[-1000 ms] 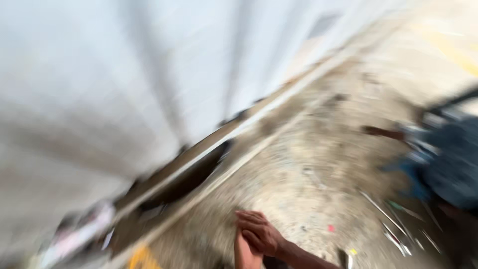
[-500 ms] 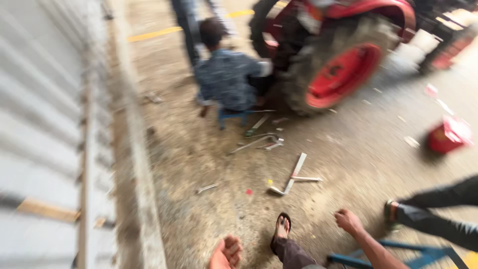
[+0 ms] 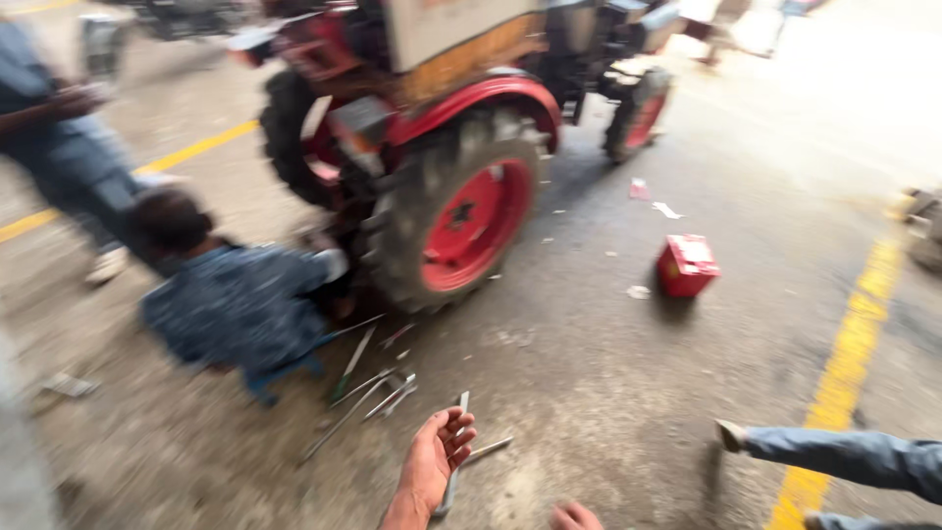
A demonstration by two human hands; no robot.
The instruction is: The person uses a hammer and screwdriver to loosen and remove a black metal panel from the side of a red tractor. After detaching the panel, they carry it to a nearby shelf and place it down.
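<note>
Reaching with spread, empty fingers over the long wrench (image 3: 454, 461) on the concrete floor (image 3: 608, 393), the left hand (image 3: 432, 466) could fumble it amid scattered tools (image 3: 378, 388); the right hand (image 3: 574, 515) is barely visible, grip unclear.

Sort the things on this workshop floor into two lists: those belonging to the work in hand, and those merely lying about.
In hand: left hand reaching over a long metal tool; spanners beside it.
Lying about: red box, paper scraps, yellow floor line.

a vehicle workshop: red tractor (image 3: 442, 147), scattered tools (image 3: 378, 388), concrete floor (image 3: 608, 393) with yellow lines (image 3: 844, 373).
</note>
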